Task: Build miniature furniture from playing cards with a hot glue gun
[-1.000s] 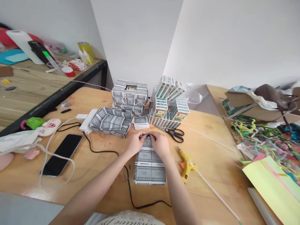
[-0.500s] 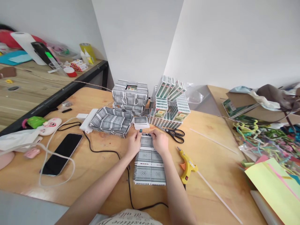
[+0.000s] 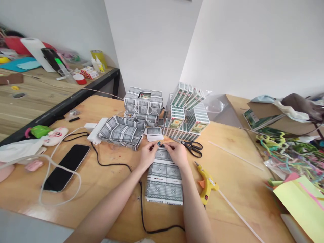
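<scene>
A panel of joined playing cards (image 3: 165,182), patterned backs up, lies on the table in front of me. My left hand (image 3: 149,156) pinches at the panel's far edge near its left corner. Beside it, thumb close to the left thumb, my right hand (image 3: 178,155) is closed on the same edge. The fingertips partly hide what they press there. Just beyond the hands sits a small stack of playing cards (image 3: 154,133). Black-handled scissors (image 3: 193,147) lie right of my right hand, and a yellow glue gun (image 3: 208,185) rests nearer me.
An open tray of folded cards (image 3: 121,131) stands left of the stack, with a card-built box (image 3: 143,104) behind it. Card packs (image 3: 187,114) are piled at the back. A phone (image 3: 66,168) and black cable (image 3: 141,202) lie left; glue sticks (image 3: 236,155) and coloured paper (image 3: 301,206) lie right.
The view has shifted slightly, so most things sit a little further right. Both hands stay at the panel's far edge, with the thumbs nearer each other.
</scene>
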`<act>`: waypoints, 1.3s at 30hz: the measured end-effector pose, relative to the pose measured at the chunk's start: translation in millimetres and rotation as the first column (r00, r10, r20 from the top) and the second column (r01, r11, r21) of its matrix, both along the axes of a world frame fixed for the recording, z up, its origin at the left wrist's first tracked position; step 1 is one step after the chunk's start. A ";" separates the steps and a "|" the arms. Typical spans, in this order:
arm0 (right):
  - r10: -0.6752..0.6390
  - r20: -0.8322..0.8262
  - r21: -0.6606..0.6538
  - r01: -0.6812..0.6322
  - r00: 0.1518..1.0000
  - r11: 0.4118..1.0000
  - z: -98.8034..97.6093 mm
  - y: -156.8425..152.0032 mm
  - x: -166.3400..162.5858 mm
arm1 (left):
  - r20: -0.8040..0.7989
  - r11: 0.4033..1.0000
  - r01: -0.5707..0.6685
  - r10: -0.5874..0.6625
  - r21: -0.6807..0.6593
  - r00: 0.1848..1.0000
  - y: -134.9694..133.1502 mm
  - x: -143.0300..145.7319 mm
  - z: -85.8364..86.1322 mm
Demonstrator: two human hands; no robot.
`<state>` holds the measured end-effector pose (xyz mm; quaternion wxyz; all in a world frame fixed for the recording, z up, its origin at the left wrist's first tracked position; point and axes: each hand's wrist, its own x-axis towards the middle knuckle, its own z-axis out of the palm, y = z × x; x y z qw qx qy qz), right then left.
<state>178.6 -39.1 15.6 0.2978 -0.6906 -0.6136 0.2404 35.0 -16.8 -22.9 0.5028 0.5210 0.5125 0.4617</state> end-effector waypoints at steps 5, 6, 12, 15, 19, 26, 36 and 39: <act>0.074 -0.023 0.002 -0.074 0.997 0.997 0.1 0.0 5.9 | 0.021 1.000 -0.016 0.016 -0.022 1.000 -1.7 0.9 2.6; 0.082 -0.021 0.002 -0.082 0.996 0.997 0.3 -0.2 6.2 | 0.031 0.999 -0.021 0.021 -0.026 0.999 -2.2 1.1 3.5; 0.066 0.010 0.015 -0.066 0.998 0.998 -1.4 -1.0 3.9 | 0.076 1.000 0.022 -0.022 -0.005 0.997 -3.8 -0.5 3.5; 0.077 0.000 0.017 -0.077 0.997 0.997 -2.1 -1.0 4.1 | 0.066 0.999 0.032 -0.033 0.008 0.997 -3.9 -2.2 1.8; 0.121 -0.053 0.017 -0.120 0.991 0.993 -1.9 -1.5 7.3 | 0.064 0.999 0.045 -0.046 0.019 0.997 -4.2 -2.9 2.5; 0.142 0.032 0.051 -0.143 0.989 0.988 -5.2 -1.4 7.0 | 0.061 0.999 0.029 -0.030 0.012 0.998 -5.1 -2.7 5.8; 0.160 0.119 0.131 -0.176 0.980 0.976 -9.8 1.1 3.3 | 0.066 0.999 0.013 -0.016 0.034 0.998 -3.8 -3.6 4.4; 0.156 0.141 0.146 -0.176 0.978 0.973 -11.7 1.4 2.7 | 0.056 0.999 0.007 -0.010 0.040 0.998 -3.8 -4.3 3.8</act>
